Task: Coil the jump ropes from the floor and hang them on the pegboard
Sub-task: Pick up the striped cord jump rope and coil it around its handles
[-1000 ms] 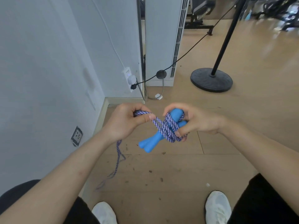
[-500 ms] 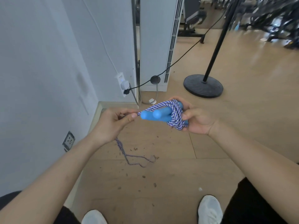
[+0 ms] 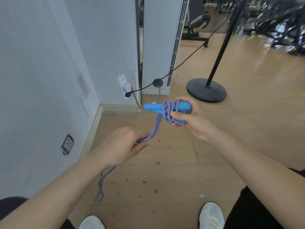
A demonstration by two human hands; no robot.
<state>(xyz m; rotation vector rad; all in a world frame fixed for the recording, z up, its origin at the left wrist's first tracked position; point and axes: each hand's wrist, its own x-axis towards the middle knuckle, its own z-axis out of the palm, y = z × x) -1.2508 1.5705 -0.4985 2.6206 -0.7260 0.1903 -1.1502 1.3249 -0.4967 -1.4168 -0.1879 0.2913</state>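
I stand on a light wooden floor (image 3: 165, 179) scattered with small dark crumbs of debris, close to a corner where a pale grey wall (image 3: 41, 63) meets a cream skirting board. A wall outlet (image 3: 68, 143) sits low on that wall, and further along a white plug adapter (image 3: 124, 83) takes a black cable that runs off across the room. A tall white floor-standing unit (image 3: 158, 47) with a slotted side stands in the corner, and to its right a black pole rises from a round black stand base (image 3: 206, 90). Dark gym equipment shows blurred at the far right. My white shoes (image 3: 212, 215) are at the bottom edge. My right hand (image 3: 191, 120) is raised in front of me, fingers and thumb closed around the blue handles (image 3: 158, 107) of the jump rope (image 3: 156, 128), which lie side by side pointing left. The purple-and-white braided cord is wound in several turns around the handles, under my thumb. My left hand (image 3: 122, 146) is lower and nearer to me, closed on the cord between thumb and fingers; the stretch between my hands runs taut and diagonal. Below my left hand the loose cord hangs down under my forearm, its end blurred above the floor.
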